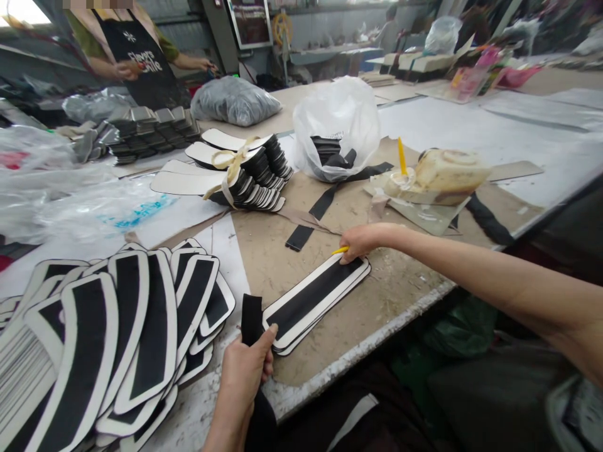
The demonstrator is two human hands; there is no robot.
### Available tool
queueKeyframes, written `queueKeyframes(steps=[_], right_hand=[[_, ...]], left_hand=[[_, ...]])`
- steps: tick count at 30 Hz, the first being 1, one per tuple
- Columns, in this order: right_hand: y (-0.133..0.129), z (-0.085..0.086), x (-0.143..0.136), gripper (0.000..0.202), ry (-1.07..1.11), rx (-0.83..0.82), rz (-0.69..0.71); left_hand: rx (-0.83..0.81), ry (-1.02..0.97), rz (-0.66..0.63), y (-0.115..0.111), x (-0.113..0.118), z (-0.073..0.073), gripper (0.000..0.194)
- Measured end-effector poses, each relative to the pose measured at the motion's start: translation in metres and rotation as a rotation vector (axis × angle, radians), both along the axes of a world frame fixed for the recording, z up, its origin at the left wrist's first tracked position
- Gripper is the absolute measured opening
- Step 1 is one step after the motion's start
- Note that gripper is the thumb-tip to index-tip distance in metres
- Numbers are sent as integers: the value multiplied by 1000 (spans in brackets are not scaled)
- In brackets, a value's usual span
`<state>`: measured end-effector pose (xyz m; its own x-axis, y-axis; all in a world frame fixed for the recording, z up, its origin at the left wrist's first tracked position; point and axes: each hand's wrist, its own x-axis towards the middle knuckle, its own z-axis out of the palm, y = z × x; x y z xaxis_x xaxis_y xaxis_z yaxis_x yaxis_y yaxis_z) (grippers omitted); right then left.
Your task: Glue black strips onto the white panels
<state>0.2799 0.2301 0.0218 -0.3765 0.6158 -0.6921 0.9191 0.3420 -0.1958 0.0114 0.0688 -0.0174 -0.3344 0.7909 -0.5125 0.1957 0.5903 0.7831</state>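
Pinching a half-hidden black strip (pixel 252 315) in the left hand (pixel 245 370). Pinching a partly covered yellow stick (pixel 340 250) in the right hand (pixel 362 241), over part of the panel (pixel 315 302).

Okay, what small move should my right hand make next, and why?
Probably slide your right hand along the black strip toward your left hand to smooth it down. The right hand sits at the strip's far end, yellow stick in its grip, while the left thumb lies over the near end of the white-edged piece.
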Motion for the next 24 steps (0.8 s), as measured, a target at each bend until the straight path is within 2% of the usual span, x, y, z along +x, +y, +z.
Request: queueKeyframes(steps=[9, 17, 24], right_hand=[[4, -3, 0, 50, -5, 7, -8], [-9, 15, 2, 53, -82, 303, -128], [-39, 25, 35, 42, 26, 414, -229]], left_hand=[[15, -13, 13, -1, 1, -2, 38], [21, -6, -5, 0, -2, -8, 38], [24, -52, -22, 6, 2, -12, 28]])
